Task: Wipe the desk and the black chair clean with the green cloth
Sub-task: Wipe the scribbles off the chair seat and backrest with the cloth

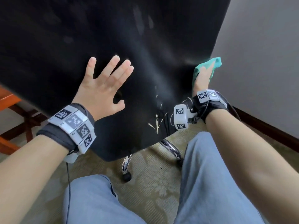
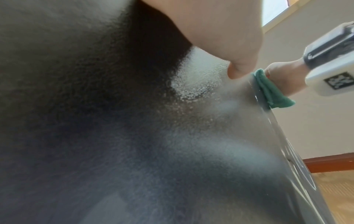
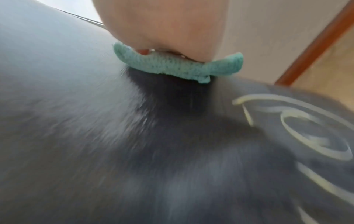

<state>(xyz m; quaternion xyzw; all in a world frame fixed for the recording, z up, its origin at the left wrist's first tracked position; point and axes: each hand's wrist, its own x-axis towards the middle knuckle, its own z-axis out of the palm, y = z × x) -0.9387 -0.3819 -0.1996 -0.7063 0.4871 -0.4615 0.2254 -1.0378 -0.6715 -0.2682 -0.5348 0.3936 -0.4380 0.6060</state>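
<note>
Nearest the camera are the person's knees in pale blue jeans (image 1: 210, 183) above a patterned carpet (image 1: 148, 183), with the chair's chrome legs (image 1: 171, 147) and a castor (image 1: 126, 177) between them. Beyond the knees both forearms reach forward, each with a marker-covered wristband. The left hand (image 1: 103, 88) lies flat on the back of the black chair (image 1: 80, 46), fingers straight and spread, holding nothing. The right hand (image 1: 203, 76) presses the green cloth (image 1: 216, 62) against the chair's right edge, fingers laid over it (whether they curl round it cannot be told); the right wrist view shows the cloth (image 3: 172, 65) sandwiched between palm and chair. Pale scratches (image 1: 157, 122) mark the chair's lower back. Further off are a grey wall (image 1: 258, 62) and, to the left, red-brown wooden furniture (image 1: 9, 101).
</note>
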